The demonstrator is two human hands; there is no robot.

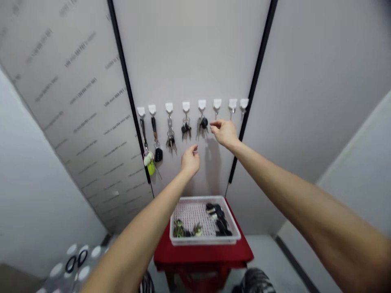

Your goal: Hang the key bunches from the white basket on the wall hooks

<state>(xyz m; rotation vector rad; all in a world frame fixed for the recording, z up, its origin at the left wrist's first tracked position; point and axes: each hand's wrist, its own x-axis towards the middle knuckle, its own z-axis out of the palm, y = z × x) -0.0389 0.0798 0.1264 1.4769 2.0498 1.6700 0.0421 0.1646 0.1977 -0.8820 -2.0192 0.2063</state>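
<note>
My right hand (225,132) is raised near the wall, its thumb and forefinger slightly apart just right of a key bunch (203,122) with a round black piece. Those keys hang from the fifth white hook (202,104) from the left. Lower and to the left, my left hand (190,160) floats in front of the wall with loosely bent fingers; I see nothing held in it. Above it, another key bunch (186,127) hangs on the fourth hook. Further left are a third bunch (171,141), a black car key (158,154) on a strap, and keys with a yellow-green tag (151,167).
Three more white hooks (217,103) continue to the right. Below my hands, a white basket (206,241) with black items and greenish bunches stands on a red stool (203,254). Scissors (76,260) lie on a dotted surface at lower left. Walls close in on both sides.
</note>
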